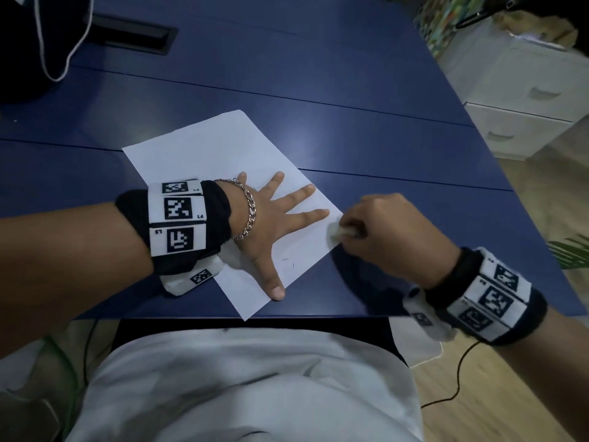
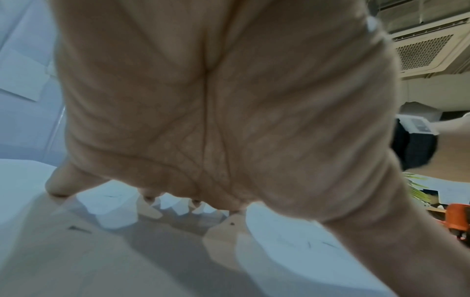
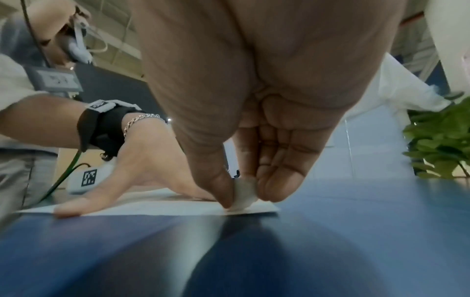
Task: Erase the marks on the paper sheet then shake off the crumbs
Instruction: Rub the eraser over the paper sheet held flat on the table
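A white paper sheet (image 1: 207, 154) lies at an angle on the blue table (image 1: 350, 106), near its front edge. My left hand (image 1: 277, 224) lies flat on the sheet with its fingers spread, pressing it down. My right hand (image 1: 366, 231) pinches a small white eraser (image 1: 339, 231) between thumb and fingers and holds it down on the sheet's right edge. The right wrist view shows the eraser (image 3: 242, 196) touching the paper (image 3: 152, 207). Small dark pencil marks (image 1: 288, 262) remain between my left thumb and index finger, also visible as marks (image 2: 328, 244) in the left wrist view.
A black bag with a white cord (image 1: 41, 36) sits at the table's far left, beside a dark cable slot (image 1: 134, 33). White drawers (image 1: 526, 100) and a green plant (image 1: 573, 253) stand to the right of the table. My lap is just below the table edge.
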Demonstrator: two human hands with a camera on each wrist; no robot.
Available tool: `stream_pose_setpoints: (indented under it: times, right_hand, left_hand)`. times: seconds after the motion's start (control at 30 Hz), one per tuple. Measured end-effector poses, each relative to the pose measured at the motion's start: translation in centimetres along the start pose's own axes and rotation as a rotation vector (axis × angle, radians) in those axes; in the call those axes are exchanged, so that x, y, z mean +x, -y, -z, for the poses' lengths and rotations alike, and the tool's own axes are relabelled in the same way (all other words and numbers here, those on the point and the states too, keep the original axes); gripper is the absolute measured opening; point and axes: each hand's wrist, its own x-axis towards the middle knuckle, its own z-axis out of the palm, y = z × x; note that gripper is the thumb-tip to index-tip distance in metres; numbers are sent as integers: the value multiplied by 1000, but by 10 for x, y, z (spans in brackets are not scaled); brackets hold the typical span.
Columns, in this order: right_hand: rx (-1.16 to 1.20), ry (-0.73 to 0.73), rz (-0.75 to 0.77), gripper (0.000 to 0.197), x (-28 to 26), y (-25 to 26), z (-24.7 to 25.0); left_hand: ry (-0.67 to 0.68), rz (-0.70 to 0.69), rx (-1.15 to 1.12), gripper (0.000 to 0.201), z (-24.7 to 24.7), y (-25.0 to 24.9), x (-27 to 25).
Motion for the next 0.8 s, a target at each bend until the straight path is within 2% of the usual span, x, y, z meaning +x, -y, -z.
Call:
stream_pose_setpoints:
  times: [0.1,0.2,0.3,0.4,0.57,0.7,0.8]
  right_hand:
    - [-7,16,59,16,-19,42,-8]
    - [25,140,131,16,-31,62,-12]
    - [44,46,16,22,-15,24,-9]
    - [41,-66,-123,18,-10,-10,1]
    - [298,-322,-264,24,-37,-25,28]
    - [550,-283,-327,22,-72,-11,23]
    - [680,-213,-298,24,-89,4,9]
  left_hand:
    - [2,8,10,155,0,-1,1]
    - [3,16,15,156,1,-2,3]
    - [20,20,11,155,3,-2,1]
    - [17,2,17,155,4,-1,-1]
    - [-28,-60,-14,155,-2,6,-7]
    - [-85,-152,-75,155,-10,17,-19]
    - [-196,-120,-264,134,2,51,-51]
